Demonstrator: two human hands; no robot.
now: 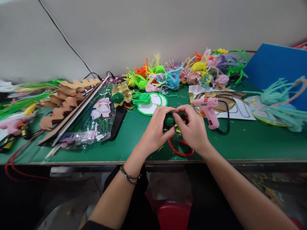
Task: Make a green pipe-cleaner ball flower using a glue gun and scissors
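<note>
Green surface [249, 140] below; left of the nearer glue gun [209, 110], left grip [156, 125] and right grip [193, 128] pinch a green bundle [169, 120]. Best pressed lightly, evenly.

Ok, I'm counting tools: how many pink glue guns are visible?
2: a pink glue gun right of the right hand, and another gun at the far left. More may be hidden.
</note>
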